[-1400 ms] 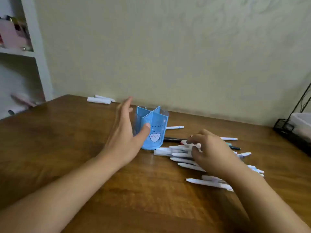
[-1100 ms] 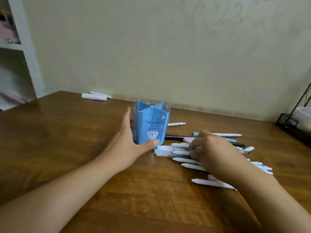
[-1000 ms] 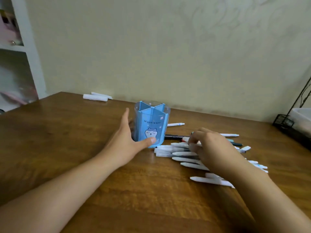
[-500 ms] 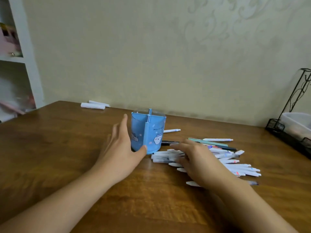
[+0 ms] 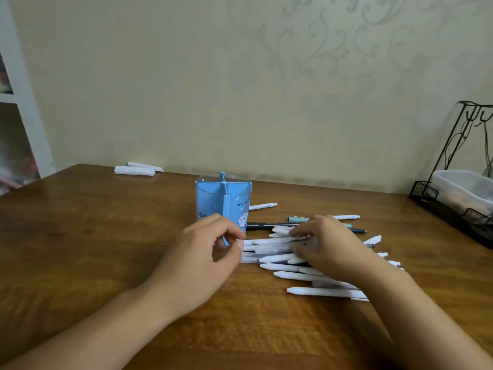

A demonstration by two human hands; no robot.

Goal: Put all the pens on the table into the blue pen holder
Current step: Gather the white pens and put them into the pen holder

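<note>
The blue pen holder (image 5: pixel 223 201) stands upright on the wooden table (image 5: pixel 93 236), divided into compartments that look empty. To its right lies a heap of white pens (image 5: pixel 290 268), with a black pen (image 5: pixel 268 224), a teal pen (image 5: pixel 296 218) and one stray white pen (image 5: pixel 262 206) behind it. My left hand (image 5: pixel 206 255) is just in front of the holder, thumb and forefinger curled together at the left ends of the white pens. My right hand (image 5: pixel 326 245) lies on the heap, fingers curled round several white pens. It hides the heap's middle.
Two white paper rolls (image 5: pixel 134 170) lie at the back left by the wall. A black wire rack (image 5: pixel 450 209) holding a clear plastic box (image 5: pixel 464 189) stands at the right edge. A white shelf unit (image 5: pixel 24 116) is at the far left.
My left hand has left the holder's side and come right, curling at the pen ends. My right hand has closed further over the heap. The holder stands turned a little.
</note>
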